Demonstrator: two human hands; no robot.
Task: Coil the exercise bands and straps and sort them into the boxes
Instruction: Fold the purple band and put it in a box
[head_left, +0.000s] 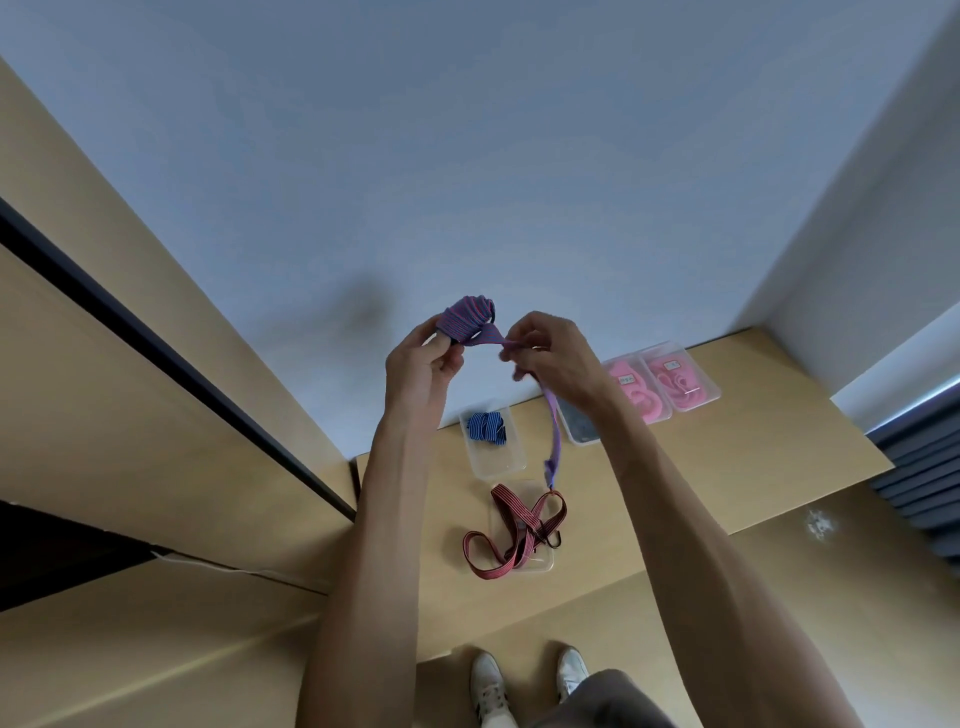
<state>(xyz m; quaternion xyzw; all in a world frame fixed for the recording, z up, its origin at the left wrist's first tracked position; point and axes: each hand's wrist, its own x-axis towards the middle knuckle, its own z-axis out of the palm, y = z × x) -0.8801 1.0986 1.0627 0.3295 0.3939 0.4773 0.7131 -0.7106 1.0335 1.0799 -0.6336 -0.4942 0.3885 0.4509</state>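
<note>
Left hand gripping a coiled purple striped elastic band, right hand pinching its hanging tail above the wooden desk, blue striped coil in a clear plastic box, red striped strap sprawled over a nearer box, pink bands in far-right boxes, one box's dark contents partly hidden behind the right wrist.

The purple strap is ribbed woven cloth; the boxes are clear glossy plastic on a matt wooden table.

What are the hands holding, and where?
A purple strap: left hand grips its coiled bundle, right hand pinches the loose length beside it.
</note>
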